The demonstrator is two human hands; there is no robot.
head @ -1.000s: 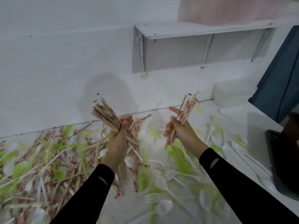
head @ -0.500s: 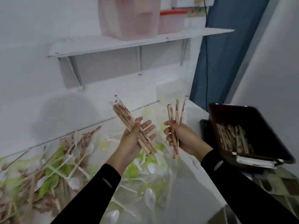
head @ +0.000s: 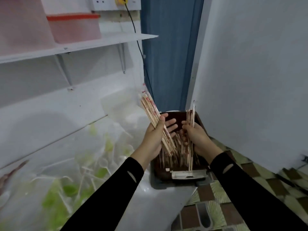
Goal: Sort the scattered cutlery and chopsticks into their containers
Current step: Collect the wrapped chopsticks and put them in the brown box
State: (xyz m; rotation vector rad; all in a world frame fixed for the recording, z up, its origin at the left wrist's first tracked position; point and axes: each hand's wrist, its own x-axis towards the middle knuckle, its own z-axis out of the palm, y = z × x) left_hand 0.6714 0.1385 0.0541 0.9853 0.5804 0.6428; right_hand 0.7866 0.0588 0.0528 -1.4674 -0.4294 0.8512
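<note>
My left hand [head: 155, 137] holds a thick bundle of wrapped chopsticks [head: 149, 107], thumb across it and fingers stretched out; the bundle slants down into the dark brown bin [head: 154, 172]. My right hand [head: 197, 136] grips a few chopsticks [head: 191, 116] almost upright, their lower ends reaching down into the same bin. Both hands hover over the bin, which stands off the table's right end. More loose chopsticks [head: 176, 158] lie inside it.
White plastic spoons and forks with green pieces [head: 70, 185] lie blurred on the white table [head: 116, 205] at the left. A wall shelf [head: 80, 47] carries pink boxes. A blue curtain [head: 168, 64] hangs behind the bin; patterned floor tiles [head: 216, 205] lie right.
The view has swung right from the table pile to the brown bin. Both hands have carried their chopstick bundles over the bin and tipped them down into it.
</note>
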